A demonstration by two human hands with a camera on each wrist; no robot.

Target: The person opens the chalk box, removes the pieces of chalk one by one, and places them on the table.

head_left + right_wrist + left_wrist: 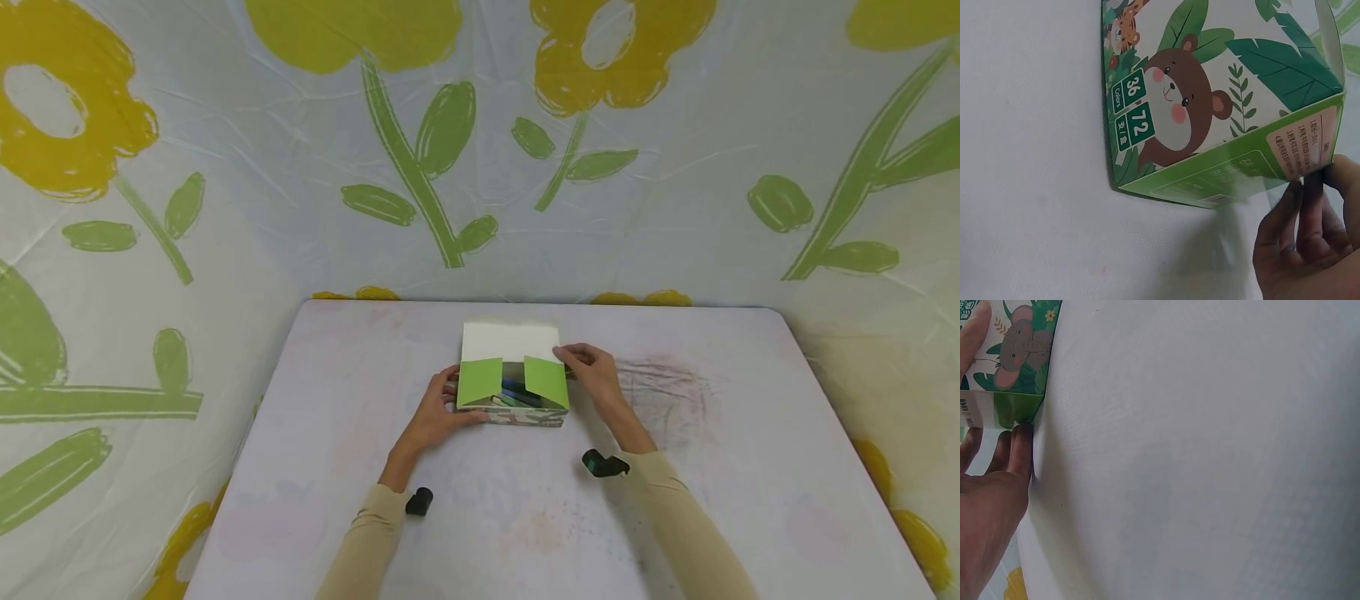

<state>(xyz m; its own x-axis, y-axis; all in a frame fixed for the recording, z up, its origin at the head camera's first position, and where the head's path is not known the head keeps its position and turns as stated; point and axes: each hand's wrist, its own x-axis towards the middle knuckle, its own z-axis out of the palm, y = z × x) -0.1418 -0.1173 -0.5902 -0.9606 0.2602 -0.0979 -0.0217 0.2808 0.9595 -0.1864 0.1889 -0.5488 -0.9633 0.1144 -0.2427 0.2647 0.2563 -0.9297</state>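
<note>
A cardboard pencil box [525, 417] with a cartoon animal print stands on the table, its white lid [510, 340] raised at the back. Two green side flaps [480, 382] lean over the opening, and between them show several coloring pens [517, 393], mostly dark blue and green. My left hand [435, 415] grips the box's left end, thumb along the front and fingers on the green side. At the back right corner, my right hand [596, 375] pinches the box's edge beside the lid. In the right wrist view its fingertips [1294, 194] meet the green side panel [1229, 172].
The white table [337, 500] carries dark scribble stains [667, 387] right of the box. Behind it hangs a cloth [300, 167] printed with flowers. A black wrist device [603, 463] sits by the right sleeve, another [420, 502] by the left.
</note>
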